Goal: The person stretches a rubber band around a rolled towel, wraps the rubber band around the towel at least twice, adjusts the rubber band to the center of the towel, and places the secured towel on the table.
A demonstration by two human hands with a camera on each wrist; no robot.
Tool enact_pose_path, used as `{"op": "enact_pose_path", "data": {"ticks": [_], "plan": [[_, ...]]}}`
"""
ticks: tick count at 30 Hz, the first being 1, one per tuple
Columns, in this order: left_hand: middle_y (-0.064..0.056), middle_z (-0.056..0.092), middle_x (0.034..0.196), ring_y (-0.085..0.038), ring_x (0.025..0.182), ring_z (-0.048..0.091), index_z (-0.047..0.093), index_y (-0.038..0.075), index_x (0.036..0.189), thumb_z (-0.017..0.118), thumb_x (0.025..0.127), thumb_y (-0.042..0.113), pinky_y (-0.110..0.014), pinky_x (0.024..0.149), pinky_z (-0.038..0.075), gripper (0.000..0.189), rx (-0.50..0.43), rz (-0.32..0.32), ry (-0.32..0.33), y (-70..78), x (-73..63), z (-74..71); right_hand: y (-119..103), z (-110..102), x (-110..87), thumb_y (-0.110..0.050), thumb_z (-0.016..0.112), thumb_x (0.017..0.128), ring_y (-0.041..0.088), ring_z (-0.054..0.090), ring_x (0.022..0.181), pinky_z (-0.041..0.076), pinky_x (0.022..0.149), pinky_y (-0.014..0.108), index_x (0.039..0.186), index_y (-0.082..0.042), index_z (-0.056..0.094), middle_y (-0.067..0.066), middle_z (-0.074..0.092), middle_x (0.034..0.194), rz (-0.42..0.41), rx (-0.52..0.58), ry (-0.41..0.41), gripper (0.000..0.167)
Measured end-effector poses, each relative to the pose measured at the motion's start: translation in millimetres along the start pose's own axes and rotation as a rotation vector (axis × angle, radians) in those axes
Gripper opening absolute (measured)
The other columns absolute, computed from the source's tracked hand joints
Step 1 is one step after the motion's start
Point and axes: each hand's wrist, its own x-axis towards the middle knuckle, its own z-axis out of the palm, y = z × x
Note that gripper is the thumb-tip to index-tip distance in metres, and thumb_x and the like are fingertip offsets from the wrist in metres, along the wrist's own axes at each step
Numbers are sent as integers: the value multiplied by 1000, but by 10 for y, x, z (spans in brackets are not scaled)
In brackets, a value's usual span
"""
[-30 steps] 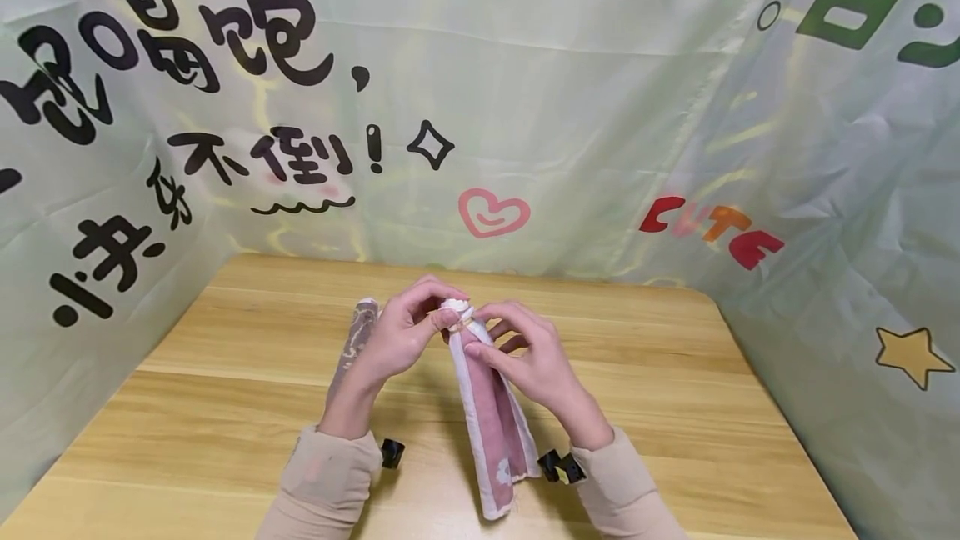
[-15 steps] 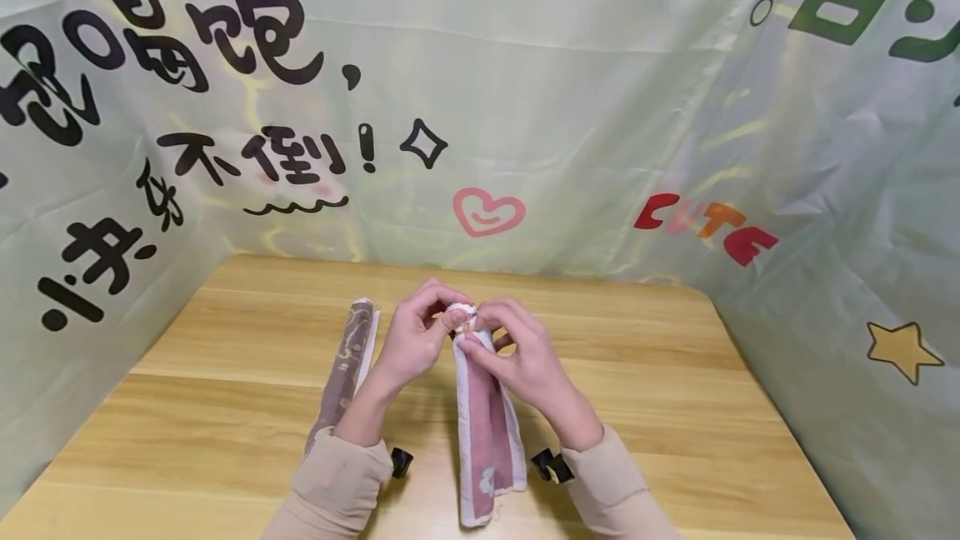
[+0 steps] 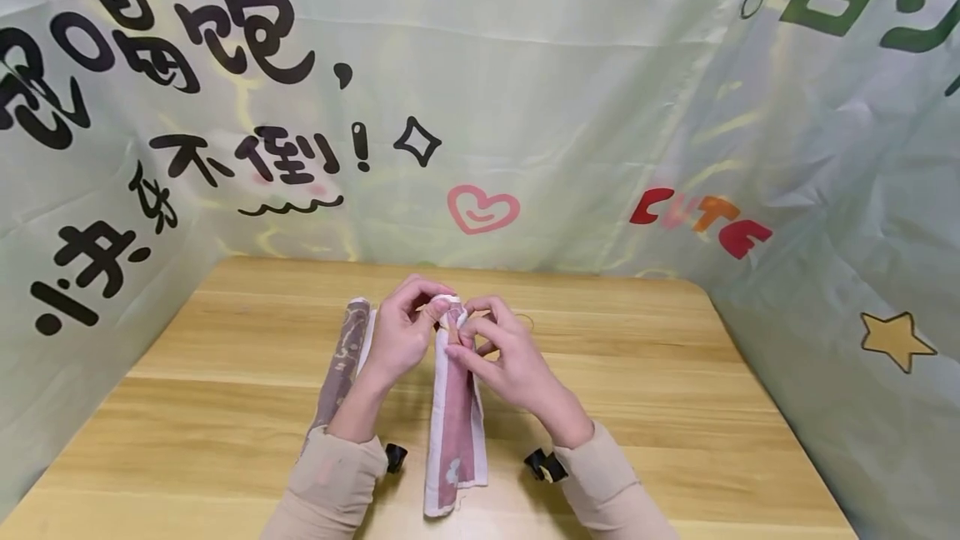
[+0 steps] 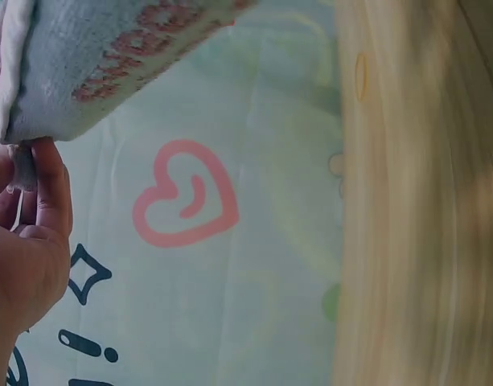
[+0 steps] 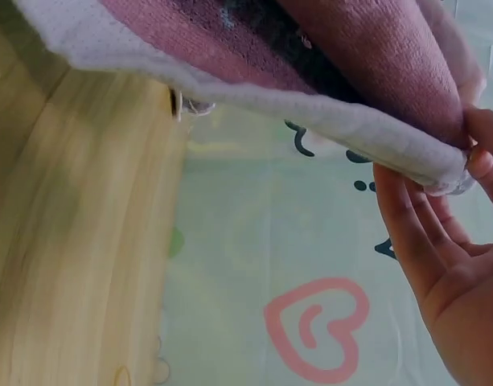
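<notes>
A pink towel [image 3: 456, 415] with white edges hangs folded lengthwise from both hands, its lower end toward the front of the table. My left hand [image 3: 403, 332] pinches the gathered top end between thumb and fingers. Just below, my right hand [image 3: 513, 357] pinches the towel near its neck with thumb and fingertips. A thin yellowish band seems to circle the neck, mostly hidden by fingers. In the left wrist view the towel's grey side [image 4: 93, 68] shows above the hand; the right wrist view shows its pink inside [image 5: 383, 64].
A rolled grey-brown towel [image 3: 345, 357] with a white edge lies to the left, partly behind the left forearm. Beyond the right hand a thin yellow loop, like a rubber band [image 3: 527, 321], lies on the wooden table [image 3: 637, 407]. A printed cloth [image 3: 570, 123] encloses the table.
The towel's lower end has swung left, and both hands have shifted slightly left with its top. The yellow loop on the table has come into view beyond the right hand.
</notes>
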Motion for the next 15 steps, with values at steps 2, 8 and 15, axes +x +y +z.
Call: {"op": "enact_pose_path", "data": {"ticks": [2, 8, 15], "plan": [[-18, 65, 101, -12, 89, 63, 70, -7, 102, 68, 96, -5, -18, 70, 53, 6, -2, 6, -13, 6, 14, -14, -15, -16, 7, -3, 78, 92, 27, 62, 106, 62, 67, 27, 89, -11, 59, 13, 55, 122, 30, 16, -10, 20], [-15, 63, 102, -11, 87, 63, 66, -12, 108, 61, 98, -9, -21, 71, 57, 11, -95, 35, -22, 14, 25, -73, -11, -82, 12, -4, 74, 96, 25, 64, 105, 63, 71, 33, 114, -11, 67, 10, 59, 127, 124, 113, -5, 20], [-8, 65, 113, -13, 100, 65, 59, -14, 115, 54, 103, -7, -27, 82, 60, 15, -209, -5, -124, 82, 25, -111, 49, -204, -15, -5, 72, 98, 21, 69, 102, 60, 81, 34, 131, -5, 56, 15, 66, 125, 268, 248, -8, 37]]}}
